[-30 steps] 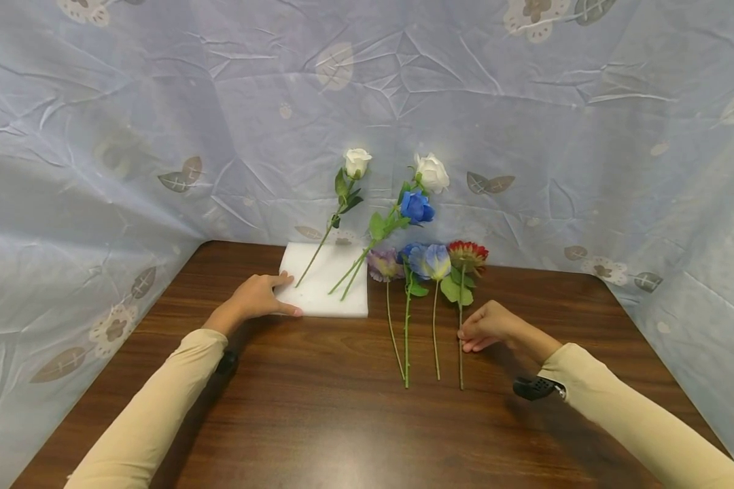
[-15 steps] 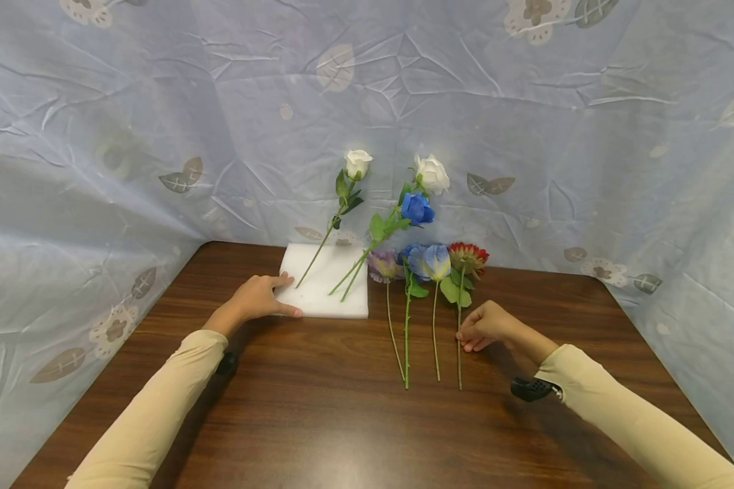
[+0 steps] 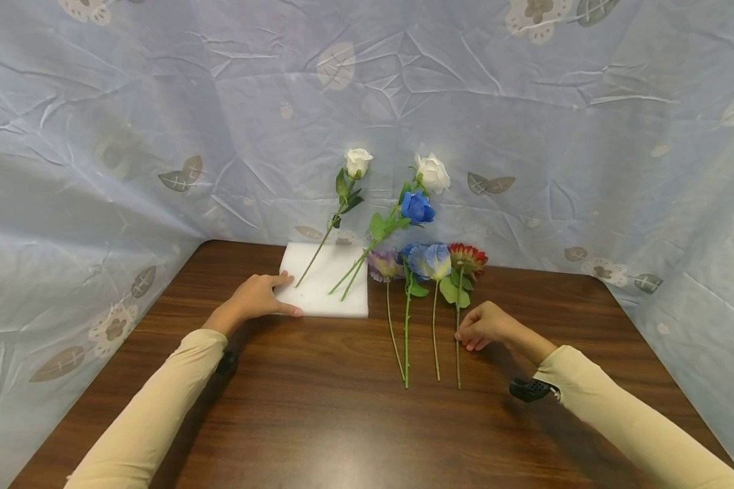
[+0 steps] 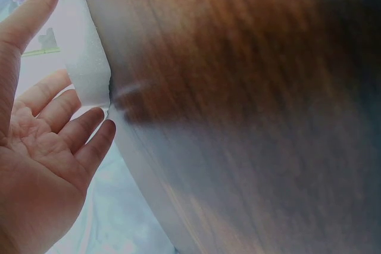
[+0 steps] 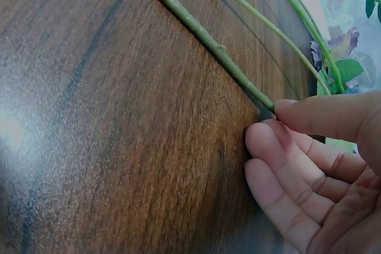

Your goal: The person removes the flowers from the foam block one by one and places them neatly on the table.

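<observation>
My right hand [image 3: 482, 327] pinches the brown-green stem of the red flower [image 3: 467, 258] between thumb and fingertips. In the right wrist view, the thumb covers part of that stem [image 5: 208, 41], whose cut end extends over the wood. At the left corner of a white foam block [image 3: 318, 288], my left hand [image 3: 258, 296] rests with its thumb along the front edge and its fingers spread at the side. Rising from the block are a white rose [image 3: 357, 164], another white rose [image 3: 432, 174] and a blue rose [image 3: 417, 208], their stems leaning right.
Between the block and the red flower lie a purple flower [image 3: 384, 263], a light-blue flower [image 3: 430, 261] and a blue flower partly covered by it, stems toward me. A brown wooden table [image 3: 342, 421] is bordered by a patterned grey-blue cloth [image 3: 251, 102].
My right hand shifts the red flower's stem slightly to the left, closer to the light-blue flower's stem. The left hand and the foam block stay where they were.
</observation>
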`<act>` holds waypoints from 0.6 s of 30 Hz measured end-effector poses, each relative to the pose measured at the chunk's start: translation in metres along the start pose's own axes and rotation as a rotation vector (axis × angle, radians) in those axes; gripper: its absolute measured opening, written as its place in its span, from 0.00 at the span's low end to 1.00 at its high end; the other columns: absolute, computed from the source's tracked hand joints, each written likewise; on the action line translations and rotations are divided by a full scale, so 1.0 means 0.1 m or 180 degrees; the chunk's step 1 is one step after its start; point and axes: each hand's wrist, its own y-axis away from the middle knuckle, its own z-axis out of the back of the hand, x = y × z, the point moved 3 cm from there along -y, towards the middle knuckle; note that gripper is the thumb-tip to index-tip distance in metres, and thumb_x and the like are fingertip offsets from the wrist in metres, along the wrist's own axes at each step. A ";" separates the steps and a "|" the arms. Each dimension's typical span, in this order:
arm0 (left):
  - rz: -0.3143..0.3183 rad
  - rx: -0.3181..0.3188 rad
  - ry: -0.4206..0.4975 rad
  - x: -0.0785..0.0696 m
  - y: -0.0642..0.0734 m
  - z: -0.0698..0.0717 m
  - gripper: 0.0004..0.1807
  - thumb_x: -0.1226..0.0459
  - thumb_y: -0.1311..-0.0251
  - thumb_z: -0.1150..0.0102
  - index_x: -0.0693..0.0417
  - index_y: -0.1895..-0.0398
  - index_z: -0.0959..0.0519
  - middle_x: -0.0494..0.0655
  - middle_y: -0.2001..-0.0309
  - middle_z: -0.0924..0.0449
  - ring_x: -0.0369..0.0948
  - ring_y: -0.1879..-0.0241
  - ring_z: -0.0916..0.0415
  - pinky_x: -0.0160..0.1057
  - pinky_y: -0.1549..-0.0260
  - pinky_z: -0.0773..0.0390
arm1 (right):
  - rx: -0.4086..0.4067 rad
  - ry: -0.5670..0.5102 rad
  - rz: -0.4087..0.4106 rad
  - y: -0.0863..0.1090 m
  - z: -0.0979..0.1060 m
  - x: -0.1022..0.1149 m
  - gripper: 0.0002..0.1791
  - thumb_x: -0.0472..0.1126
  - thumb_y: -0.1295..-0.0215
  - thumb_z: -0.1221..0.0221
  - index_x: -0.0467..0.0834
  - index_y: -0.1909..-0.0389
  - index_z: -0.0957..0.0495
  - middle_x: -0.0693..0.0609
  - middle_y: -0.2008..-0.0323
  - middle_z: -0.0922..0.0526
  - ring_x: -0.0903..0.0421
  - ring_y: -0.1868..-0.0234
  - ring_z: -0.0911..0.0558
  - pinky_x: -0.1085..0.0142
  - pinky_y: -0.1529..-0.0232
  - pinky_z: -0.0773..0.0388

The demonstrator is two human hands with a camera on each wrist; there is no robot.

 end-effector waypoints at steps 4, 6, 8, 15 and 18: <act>-0.0005 -0.0009 0.0009 0.00 0.01 0.01 0.57 0.35 0.55 0.25 0.58 0.26 0.32 0.58 0.26 0.36 0.61 0.28 0.34 0.60 0.32 0.31 | 0.0042 0.0011 0.0035 0.00 -0.01 0.01 0.07 0.31 0.35 0.37 0.29 0.64 0.14 0.44 0.71 0.10 0.57 0.74 0.14 0.61 0.69 0.14; -0.0007 -0.0008 0.0008 0.00 0.01 0.01 0.57 0.35 0.55 0.25 0.59 0.26 0.32 0.58 0.26 0.36 0.60 0.28 0.34 0.59 0.32 0.31 | 0.0050 0.0003 0.0025 0.00 -0.01 0.01 0.07 0.31 0.35 0.36 0.29 0.64 0.15 0.44 0.69 0.09 0.57 0.74 0.14 0.61 0.69 0.14; 0.0001 -0.0011 0.0000 -0.01 0.01 0.01 0.57 0.35 0.55 0.25 0.59 0.26 0.32 0.58 0.26 0.36 0.60 0.28 0.34 0.59 0.32 0.31 | 0.0055 -0.0011 0.0003 0.00 -0.01 0.01 0.07 0.31 0.35 0.37 0.30 0.64 0.15 0.44 0.69 0.09 0.57 0.74 0.14 0.61 0.68 0.14; -0.0011 -0.0015 -0.0001 -0.01 0.02 0.02 0.57 0.36 0.54 0.25 0.59 0.26 0.32 0.59 0.26 0.36 0.60 0.28 0.35 0.59 0.32 0.31 | 0.0074 -0.0023 -0.0011 -0.02 0.01 -0.01 0.07 0.32 0.34 0.37 0.31 0.64 0.15 0.45 0.68 0.09 0.57 0.74 0.14 0.62 0.68 0.14; -0.0014 -0.0011 -0.0002 0.00 0.01 0.01 0.57 0.36 0.54 0.25 0.59 0.26 0.32 0.59 0.26 0.36 0.61 0.28 0.34 0.60 0.32 0.31 | 0.0089 -0.0040 -0.0012 -0.01 0.00 0.00 0.07 0.32 0.35 0.36 0.30 0.63 0.15 0.44 0.68 0.09 0.57 0.74 0.14 0.61 0.68 0.14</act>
